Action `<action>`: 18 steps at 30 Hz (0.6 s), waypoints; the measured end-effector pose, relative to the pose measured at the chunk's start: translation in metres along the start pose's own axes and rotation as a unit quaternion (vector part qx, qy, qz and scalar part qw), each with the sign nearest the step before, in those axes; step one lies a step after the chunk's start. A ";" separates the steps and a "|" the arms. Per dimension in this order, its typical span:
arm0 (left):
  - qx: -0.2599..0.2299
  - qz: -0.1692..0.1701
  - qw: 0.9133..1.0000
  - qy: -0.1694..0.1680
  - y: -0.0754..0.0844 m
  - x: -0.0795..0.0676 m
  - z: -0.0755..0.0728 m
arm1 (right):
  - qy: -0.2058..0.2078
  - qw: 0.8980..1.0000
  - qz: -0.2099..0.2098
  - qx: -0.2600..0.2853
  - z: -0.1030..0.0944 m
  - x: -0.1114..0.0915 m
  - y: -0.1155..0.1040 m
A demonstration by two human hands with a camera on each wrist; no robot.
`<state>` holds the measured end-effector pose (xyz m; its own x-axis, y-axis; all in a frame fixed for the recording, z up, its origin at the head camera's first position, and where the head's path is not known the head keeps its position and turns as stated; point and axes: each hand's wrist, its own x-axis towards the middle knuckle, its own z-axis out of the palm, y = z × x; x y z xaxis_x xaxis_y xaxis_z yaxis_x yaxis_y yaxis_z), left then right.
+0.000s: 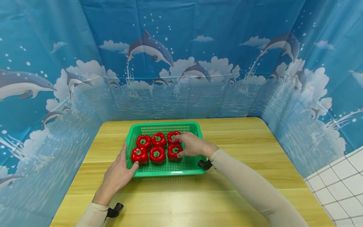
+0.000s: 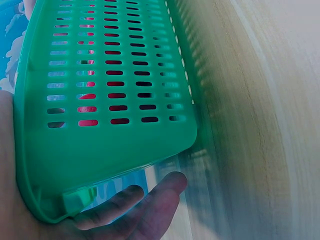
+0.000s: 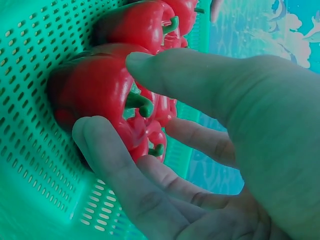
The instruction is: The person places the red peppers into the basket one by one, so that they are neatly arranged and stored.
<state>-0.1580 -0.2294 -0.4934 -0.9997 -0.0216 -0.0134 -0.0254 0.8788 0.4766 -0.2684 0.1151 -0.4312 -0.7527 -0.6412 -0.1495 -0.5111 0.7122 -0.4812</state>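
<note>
Several red bell peppers stand in two rows in a green plastic basket (image 1: 170,173), stems up. My left hand (image 1: 118,173) holds the basket's near left corner. Its thumb lies over the front rim near the front-left bell pepper (image 1: 139,155); its fingers (image 2: 167,192) extend along the outside of the left end. My right hand (image 1: 195,145) reaches in over the right side. Its thumb and fingers curve around the front-right bell pepper (image 3: 95,85), thumb on one side, forefinger on the other. Its other fingers reach over the back-right bell pepper (image 1: 171,136).
The basket sits toward the back of a wooden table (image 1: 238,138). Behind and beside the table hangs a blue dolphin-print curtain (image 1: 181,94). White tiles (image 1: 337,186) show at the right. Each wrist wears a black camera mount (image 1: 114,210).
</note>
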 end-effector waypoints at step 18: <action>-0.001 -0.002 1.000 0.002 -0.001 0.001 0.001 | 0.027 0.998 -0.015 0.051 -0.012 -0.018 0.012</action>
<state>-0.1588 -0.2298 -0.4949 -0.9996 -0.0262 -0.0119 -0.0288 0.8777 0.4783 -0.2657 0.1381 -0.4238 -0.7601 -0.6437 -0.0888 -0.4909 0.6585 -0.5704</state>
